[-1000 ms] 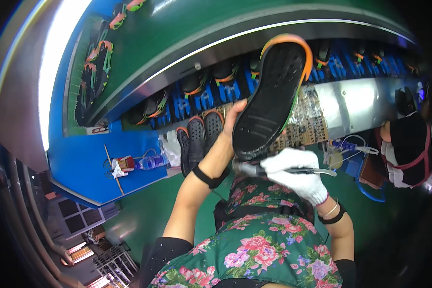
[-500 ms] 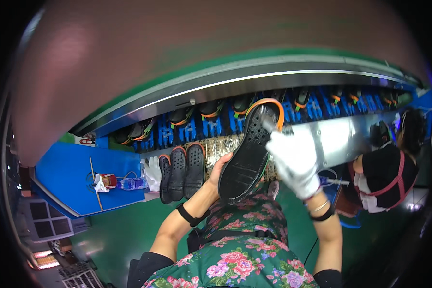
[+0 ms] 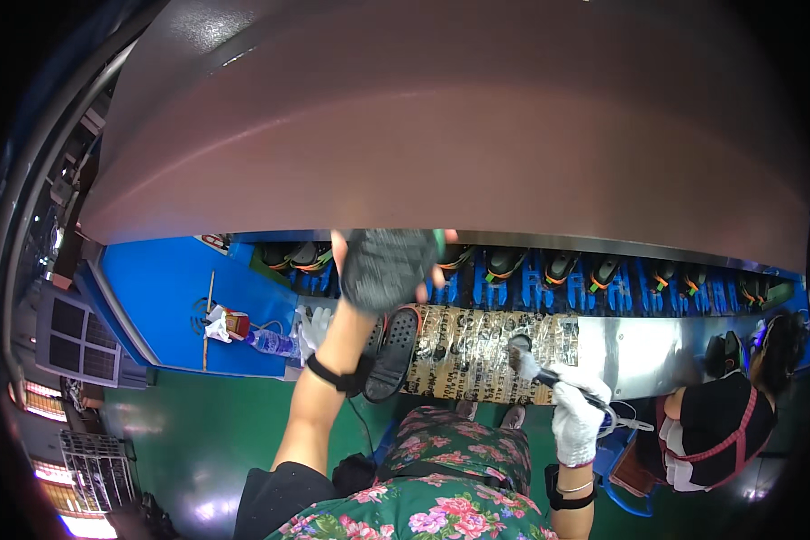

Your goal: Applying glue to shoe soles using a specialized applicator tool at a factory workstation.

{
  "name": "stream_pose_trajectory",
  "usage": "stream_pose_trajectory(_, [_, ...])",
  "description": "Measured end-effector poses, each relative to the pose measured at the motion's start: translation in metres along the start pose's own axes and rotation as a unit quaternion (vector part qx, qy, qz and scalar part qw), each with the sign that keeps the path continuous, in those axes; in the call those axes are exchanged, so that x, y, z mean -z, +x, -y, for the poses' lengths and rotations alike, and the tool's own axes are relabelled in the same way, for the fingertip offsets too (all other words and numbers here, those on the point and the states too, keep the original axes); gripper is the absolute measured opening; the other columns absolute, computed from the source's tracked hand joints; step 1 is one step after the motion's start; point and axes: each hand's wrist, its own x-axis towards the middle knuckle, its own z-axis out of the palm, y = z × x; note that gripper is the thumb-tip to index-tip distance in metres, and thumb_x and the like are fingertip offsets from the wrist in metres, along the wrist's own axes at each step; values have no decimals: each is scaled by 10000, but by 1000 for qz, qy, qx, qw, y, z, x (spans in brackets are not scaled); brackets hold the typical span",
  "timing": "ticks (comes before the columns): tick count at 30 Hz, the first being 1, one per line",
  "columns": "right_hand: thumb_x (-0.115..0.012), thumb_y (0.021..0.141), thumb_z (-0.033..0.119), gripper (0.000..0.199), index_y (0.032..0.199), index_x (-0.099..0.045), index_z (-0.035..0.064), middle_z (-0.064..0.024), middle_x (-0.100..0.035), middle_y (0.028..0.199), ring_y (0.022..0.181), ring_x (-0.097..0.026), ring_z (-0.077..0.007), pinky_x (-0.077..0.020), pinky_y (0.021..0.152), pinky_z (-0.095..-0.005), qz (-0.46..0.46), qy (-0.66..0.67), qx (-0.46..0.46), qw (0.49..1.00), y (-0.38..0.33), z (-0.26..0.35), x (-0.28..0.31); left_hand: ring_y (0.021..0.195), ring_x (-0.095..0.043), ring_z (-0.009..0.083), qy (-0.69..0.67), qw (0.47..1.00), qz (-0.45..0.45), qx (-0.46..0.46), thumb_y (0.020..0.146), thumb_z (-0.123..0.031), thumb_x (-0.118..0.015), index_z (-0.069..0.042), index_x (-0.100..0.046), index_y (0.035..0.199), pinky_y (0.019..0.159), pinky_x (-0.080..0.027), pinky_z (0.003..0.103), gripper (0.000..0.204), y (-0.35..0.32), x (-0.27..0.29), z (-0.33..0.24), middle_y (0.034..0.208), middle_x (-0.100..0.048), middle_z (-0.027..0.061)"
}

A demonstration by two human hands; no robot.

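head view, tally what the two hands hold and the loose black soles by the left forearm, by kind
black rubber shoe sole gripped in the bare left hand: 1
slim brush tool in the white-gloved right hand: 1
black perforated soles resting at the papered counter front, beside the left forearm: 2, as far as can be told
total: 4

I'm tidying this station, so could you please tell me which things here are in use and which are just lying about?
In use:
left hand holding a black shoe sole
gloved right hand holding a brush

Lying about:
plastic water bottle
black soles standing by the taped panel
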Motion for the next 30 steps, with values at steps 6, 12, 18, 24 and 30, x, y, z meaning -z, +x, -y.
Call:
stream_pose_trajectory(6, [-758,821,-71,223,1042,-781,-52,-152,-781,1030,765,-673,-135,-524,676,-257,28,-34,-73,996,-5,-52,-10,1381,-540,325,135,746,-584,-289,1053,-451,-495,-22,-495,1483,1101,-491,538,607,18,88,-84,1509,-516,165])
stream_pose_trajectory(12, [-792,814,-50,237,1051,-786,-49,-115,-787,950,720,-663,-111,-513,655,-241,-1,-91,-105,990,-19,-77,20,1389,-525,334,137,737,-546,-375,1056,-440,-490,-22,-499,1478,1129,-463,535,594,7,110,-72,1509,-517,168])
stream_pose_trajectory(18, [-782,818,-69,218,1032,-796,-36,-109,-790,944,735,-676,-117,-527,668,-243,-64,-61,-113,990,-29,-60,42,1398,-509,343,133,819,-396,-394,1060,-430,-485,-23,-503,1473,1158,-435,532,580,15,76,-59,1510,-518,170])
stream_pose_trajectory(24, [-777,824,-60,212,1034,-797,-37,-117,-796,980,762,-694,-126,-541,692,-245,-94,-38,-104,989,-36,-50,73,1482,-399,362,62,865,-403,-293,1076,-439,-455,-27,-446,1524,1232,-344,543,609,101,42,40,1586,-440,171])
stream_pose_trajectory(30, [-777,826,-56,222,1045,-800,-24,-88,-789,942,742,-680,-110,-528,673,-241,-93,-40,-64,993,-32,-39,85,1251,-521,273,515,796,-311,-70,998,-303,-700,-91,-561,1397,891,-532,587,473,230,123,131,1373,-558,70])
